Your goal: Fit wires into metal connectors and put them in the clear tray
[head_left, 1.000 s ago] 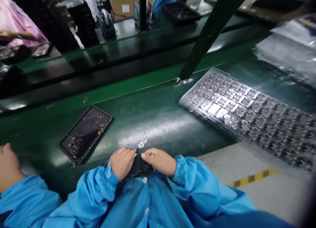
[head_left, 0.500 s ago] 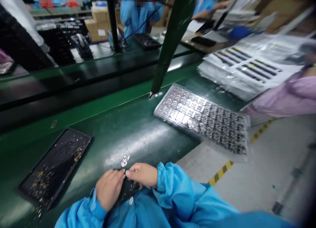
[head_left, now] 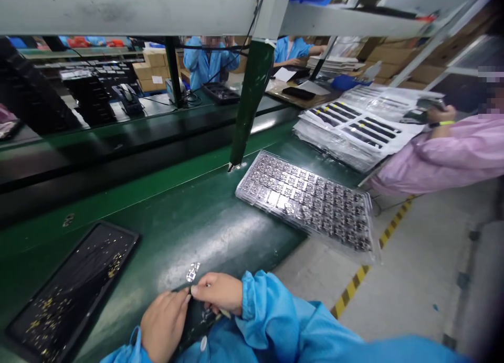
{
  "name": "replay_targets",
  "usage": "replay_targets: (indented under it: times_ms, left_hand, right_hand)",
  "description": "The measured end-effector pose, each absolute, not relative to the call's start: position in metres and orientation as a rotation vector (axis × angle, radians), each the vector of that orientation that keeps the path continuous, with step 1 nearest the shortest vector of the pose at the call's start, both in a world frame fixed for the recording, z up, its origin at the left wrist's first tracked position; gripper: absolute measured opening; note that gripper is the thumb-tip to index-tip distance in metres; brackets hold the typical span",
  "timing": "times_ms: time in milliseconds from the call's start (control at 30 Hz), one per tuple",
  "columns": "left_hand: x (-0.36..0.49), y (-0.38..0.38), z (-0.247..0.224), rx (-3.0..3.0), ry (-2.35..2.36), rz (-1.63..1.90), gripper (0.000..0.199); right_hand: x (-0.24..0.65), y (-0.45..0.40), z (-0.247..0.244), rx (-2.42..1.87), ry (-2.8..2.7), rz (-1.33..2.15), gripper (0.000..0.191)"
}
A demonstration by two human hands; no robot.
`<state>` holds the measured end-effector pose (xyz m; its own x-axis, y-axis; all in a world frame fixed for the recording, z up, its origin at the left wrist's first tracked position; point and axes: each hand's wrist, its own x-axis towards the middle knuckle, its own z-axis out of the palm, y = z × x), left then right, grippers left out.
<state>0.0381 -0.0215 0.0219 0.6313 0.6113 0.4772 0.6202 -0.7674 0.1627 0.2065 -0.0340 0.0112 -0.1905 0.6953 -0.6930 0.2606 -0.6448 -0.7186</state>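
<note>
My left hand [head_left: 163, 321] and my right hand [head_left: 218, 294] are close together at the bottom of the view, fingertips almost meeting. Both lie over a dark flat piece [head_left: 196, 321] on my lap or the belt edge, partly hidden by them. My right thumb and fingers are pinched together, but what they grip is too small to tell. Just above my fingertips lies a small shiny metal part [head_left: 192, 271]. Left of my hands is a black tray [head_left: 79, 268] scattered with gold-coloured bits. Farther ahead sits a clear plastic blister tray [head_left: 303, 203] holding several rows of small metal parts.
A green conveyor belt [head_left: 220, 221] runs past me, with a green post [head_left: 250, 100] at its far edge. A person in a pink sleeve [head_left: 452, 158] handles plastic-wrapped sheets [head_left: 354, 127] at right. Other people in blue work behind, among cartons. Striped floor tape [head_left: 370, 258] marks the floor.
The view has tilted upward, bringing the overhead shelf and more co-workers into sight. My hands, the black tray and the blister tray have slid lower in the picture. My hands remain together.
</note>
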Motion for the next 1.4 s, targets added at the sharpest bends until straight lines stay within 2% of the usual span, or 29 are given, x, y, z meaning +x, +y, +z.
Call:
replay_targets:
  times_ms: [100,233,300,367,467,567,633,800,1000,1167,1233,1400]
  left_hand:
    - [0.032,-0.020,0.018,-2.747,-1.127,-0.839,0.024]
    - [0.021,-0.014,0.013,-2.681,-1.217,-0.810,0.025]
    - [0.017,-0.011,0.011,-2.681,-1.261,-0.786,0.027]
    - [0.014,-0.009,0.008,-2.686,-1.307,-0.767,0.029]
    - [0.014,-0.009,0.005,-2.704,-1.348,-0.752,0.029]
    - [0.018,-0.011,0.005,-2.715,-1.298,-0.776,0.027]
    - [0.022,-0.012,0.007,-2.737,-1.209,-0.805,0.025]
    - [0.032,-0.013,0.014,-2.836,-1.037,-0.873,0.021]
    - [0.034,-0.020,0.018,-2.942,-1.042,-0.846,0.018]
    - [0.038,-0.028,0.015,-2.932,-1.183,-0.812,0.016]
    - [0.042,-0.029,0.011,-2.855,-1.277,-0.805,0.015]
    - [0.053,-0.026,0.000,-2.738,-1.460,-0.656,0.016]
  right_hand:
    - [0.206,-0.032,0.019,-1.769,-1.373,1.610,0.035]
    - [0.200,-0.023,0.020,-1.744,-2.034,0.748,0.025]
    - [0.197,-0.019,0.015,-1.677,-2.267,0.556,0.021]
    - [0.195,-0.016,0.010,-1.596,-2.427,0.506,0.020]
    - [0.196,-0.014,0.008,-1.468,-2.546,0.551,0.020]
    - [0.199,-0.015,0.015,-1.489,-2.422,0.673,0.028]
    - [0.201,-0.017,0.025,-1.525,-2.297,0.814,0.034]
    - [0.204,-0.023,0.044,-1.607,-2.142,1.253,0.032]
    - [0.211,-0.034,0.037,-1.795,-1.600,1.616,0.028]
    - [0.209,-0.039,0.025,-1.631,-0.948,2.019,0.032]
    - [0.209,-0.037,0.022,-1.574,-0.694,2.000,0.032]
    - [0.212,-0.025,0.013,-1.544,-0.350,1.589,0.033]
